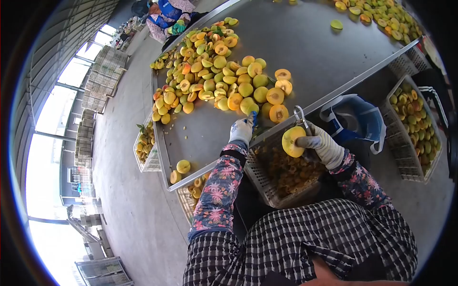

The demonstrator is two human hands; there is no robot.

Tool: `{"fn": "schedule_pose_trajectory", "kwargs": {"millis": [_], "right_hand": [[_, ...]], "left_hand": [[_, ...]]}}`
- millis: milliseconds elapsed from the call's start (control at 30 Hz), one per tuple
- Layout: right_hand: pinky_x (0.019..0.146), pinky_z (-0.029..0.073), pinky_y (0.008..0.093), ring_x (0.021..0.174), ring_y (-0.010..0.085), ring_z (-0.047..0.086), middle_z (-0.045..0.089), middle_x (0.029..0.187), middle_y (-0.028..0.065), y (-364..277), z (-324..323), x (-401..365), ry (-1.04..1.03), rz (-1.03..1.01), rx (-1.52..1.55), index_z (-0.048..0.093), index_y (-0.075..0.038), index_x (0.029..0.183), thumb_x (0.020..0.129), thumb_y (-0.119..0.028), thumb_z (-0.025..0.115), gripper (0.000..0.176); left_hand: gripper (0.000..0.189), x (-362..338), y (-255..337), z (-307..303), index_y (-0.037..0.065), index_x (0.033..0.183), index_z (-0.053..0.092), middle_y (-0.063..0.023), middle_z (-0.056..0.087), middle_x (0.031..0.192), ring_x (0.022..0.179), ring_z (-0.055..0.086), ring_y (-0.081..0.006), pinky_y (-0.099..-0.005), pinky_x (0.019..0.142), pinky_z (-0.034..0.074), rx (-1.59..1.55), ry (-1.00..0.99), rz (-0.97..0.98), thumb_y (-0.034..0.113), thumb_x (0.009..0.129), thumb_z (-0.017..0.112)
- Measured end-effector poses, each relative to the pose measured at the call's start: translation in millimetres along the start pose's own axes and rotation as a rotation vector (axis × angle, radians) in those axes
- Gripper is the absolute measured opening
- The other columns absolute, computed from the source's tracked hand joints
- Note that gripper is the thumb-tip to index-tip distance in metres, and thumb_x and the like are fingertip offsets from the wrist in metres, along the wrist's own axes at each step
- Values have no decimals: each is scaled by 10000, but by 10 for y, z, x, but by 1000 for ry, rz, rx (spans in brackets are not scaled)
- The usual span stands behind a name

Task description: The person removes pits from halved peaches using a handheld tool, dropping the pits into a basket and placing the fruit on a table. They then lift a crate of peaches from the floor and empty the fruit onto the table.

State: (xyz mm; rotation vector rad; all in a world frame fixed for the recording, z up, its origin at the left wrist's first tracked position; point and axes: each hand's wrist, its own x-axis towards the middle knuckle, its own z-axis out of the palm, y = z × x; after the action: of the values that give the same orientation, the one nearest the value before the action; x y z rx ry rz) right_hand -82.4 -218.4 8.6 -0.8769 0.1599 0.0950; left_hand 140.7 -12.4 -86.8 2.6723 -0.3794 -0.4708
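My left hand point(242, 129), in a white glove with blue fingertips, reaches over the table edge. Its fingers are stretched out and touch a yellow-green peach point(248, 106) at the near side of the pile. My right hand point(326, 147), also gloved, is closed around a peach half point(293, 141) and a metal tool point(299, 114) with a looped end. The thumb presses on the fruit; the tool's handle is mostly hidden in the palm. Cut peach halves point(275, 96) with brown centres lie close to my left hand on the metal table point(305, 43).
Below my hands stands a crate point(260, 183) of fruit pieces. Another full crate point(420, 164) is at the right, beside a blue bag point(355, 119). A raised rim point(343, 89) borders the table. Across it, a person point(167, 16) in green gloves works; stacked crates point(102, 76) stand left.
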Motion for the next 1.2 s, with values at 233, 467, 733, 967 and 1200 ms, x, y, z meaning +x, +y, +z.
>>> {"fn": "schedule_pose_trajectory", "kwargs": {"millis": [233, 467, 733, 967, 1200], "right_hand": [[567, 480, 173, 704, 62, 603, 647, 984, 29, 33, -53, -7, 6, 75, -16, 546, -47, 1208, 781, -215, 805, 527], [467, 411, 157, 560, 34, 538, 641, 903, 12, 103, -105, 32, 28, 32, -80, 581, -60, 1147, 784, -258, 796, 467], [449, 378, 159, 505, 28, 493, 618, 825, -8, -115, -9, -139, 109, 19, -77, 592, -61, 1121, 787, -281, 790, 446], [411, 358, 163, 468, 33, 473, 604, 781, -10, -141, -58, -149, 136, 4, -98, 591, -62, 1104, 784, -321, 784, 454], [394, 363, 143, 464, 24, 488, 598, 775, -17, -140, -21, -165, 90, -4, -145, 590, -75, 1113, 753, -451, 786, 557]], "left_hand": [[646, -450, 288, -200, 94, 1286, 592, -218, 472, 1392, 1302, 423, -401, -436, 1077, 367, 274, -184, 213, 606, 968, 358], [704, -472, 382, -284, 73, 1253, 606, -178, 646, 1159, 1134, 578, -348, -387, 1004, 422, 158, -310, 82, 652, 949, 344], [281, -531, 327, -311, -27, 1087, 681, -32, 696, 950, 831, 623, -95, -216, 734, 492, -829, -364, -86, 211, 946, 632], [305, -616, 159, -617, 48, 1232, 624, -78, 685, 1105, 825, 659, -173, -275, 737, 534, -284, -313, 351, 205, 976, 571], [624, -404, -32, -281, 86, 1294, 575, -218, 560, 1312, 1242, 502, -391, -439, 1050, 392, 177, -84, 5, 573, 966, 362]]}}
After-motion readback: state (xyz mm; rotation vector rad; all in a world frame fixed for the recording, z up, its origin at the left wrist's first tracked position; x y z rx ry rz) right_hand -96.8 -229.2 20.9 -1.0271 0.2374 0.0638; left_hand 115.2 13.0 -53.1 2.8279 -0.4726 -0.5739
